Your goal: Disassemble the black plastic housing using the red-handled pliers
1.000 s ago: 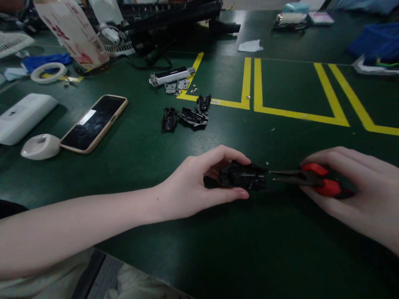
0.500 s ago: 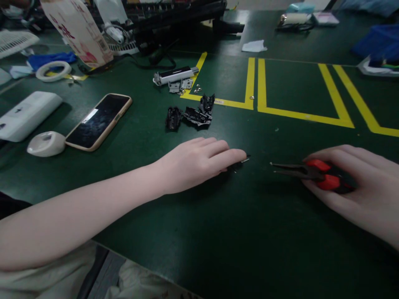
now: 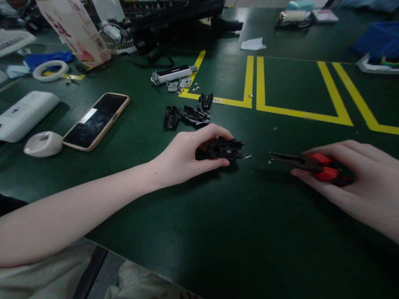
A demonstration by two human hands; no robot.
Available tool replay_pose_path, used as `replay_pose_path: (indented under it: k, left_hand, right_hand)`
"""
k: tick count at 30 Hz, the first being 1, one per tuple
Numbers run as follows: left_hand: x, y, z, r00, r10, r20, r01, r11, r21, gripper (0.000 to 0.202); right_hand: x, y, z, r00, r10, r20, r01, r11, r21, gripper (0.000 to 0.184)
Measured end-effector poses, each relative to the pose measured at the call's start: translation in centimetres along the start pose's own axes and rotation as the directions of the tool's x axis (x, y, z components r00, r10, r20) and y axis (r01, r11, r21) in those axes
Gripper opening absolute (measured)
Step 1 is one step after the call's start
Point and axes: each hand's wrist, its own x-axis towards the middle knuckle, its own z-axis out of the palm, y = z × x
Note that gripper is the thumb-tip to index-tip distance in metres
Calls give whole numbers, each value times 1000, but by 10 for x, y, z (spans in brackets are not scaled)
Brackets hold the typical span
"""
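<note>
My left hand (image 3: pixel 193 155) grips a black plastic part (image 3: pixel 225 148) between thumb and fingers, low over the green table. A thin metal pin (image 3: pixel 247 157) sticks out of the part's right end. In my right hand (image 3: pixel 358 174) are red-handled needle-nose pliers (image 3: pixel 314 164), their slim jaws slightly apart and pointing left at the pin, with a gap between. Beyond my left hand lie several similar black plastic pieces (image 3: pixel 195 114).
Behind the pieces sit a white and black bar-shaped part (image 3: pixel 174 74), small metal brackets (image 3: pixel 178 84) and several rings (image 3: pixel 195 87). To the left are a phone (image 3: pixel 96 121), a white box-shaped device (image 3: pixel 29 114) and a tape roll (image 3: pixel 50 70). Yellow tape (image 3: pixel 305 115) marks rectangles.
My left hand has turned so its thumb and the black part now show; before, the hand covered most of it. The pliers' jaws have come closer together.
</note>
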Motion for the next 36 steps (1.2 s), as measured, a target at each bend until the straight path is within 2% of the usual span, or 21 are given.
replay_pose_path:
  k: [4,6,9,12,16,18,21,25,29,32,36]
  left_hand:
    - [1,1,1,980,-198,31,195,909,-369,39]
    - [1,1,1,963,-262,64,260,844,-468,40]
    - [0,2,-2,948,-302,101,308,787,-535,43]
    - [-3,5,-3,945,-302,127,321,781,-536,43]
    - [-7,8,-3,953,-266,148,304,803,-513,44]
    - [-7,8,-3,959,-250,137,284,810,-514,45]
    - [-7,5,-3,964,-246,104,264,822,-504,43]
    - [-7,1,-3,970,-238,50,236,869,-434,41]
    - [-7,-2,-3,983,-182,13,174,918,-356,41]
    - [-8,-1,-2,991,-133,14,131,946,-297,41]
    - [-8,-1,0,995,-94,25,97,967,-236,41]
  right_hand:
    - [3,8,1,999,16,45,-12,997,-79,81]
    - [5,9,1,997,-2,81,13,992,-127,85]
    - [7,4,-2,996,-43,76,53,989,-136,83]
    - [12,-11,-7,989,-150,-1,149,985,-90,66]
    - [31,-42,-12,931,-354,-89,358,933,32,30]
    - [45,-56,-12,893,-440,-90,444,895,32,28]
    - [63,-70,-11,872,-486,51,485,874,36,30]
    - [71,-81,-9,861,-496,112,500,866,-11,30]
    - [70,-87,-11,884,-445,145,458,886,-73,29]
    - [71,-84,-18,895,-422,141,422,906,31,26]
    - [70,-83,-35,935,-354,12,336,897,287,9]
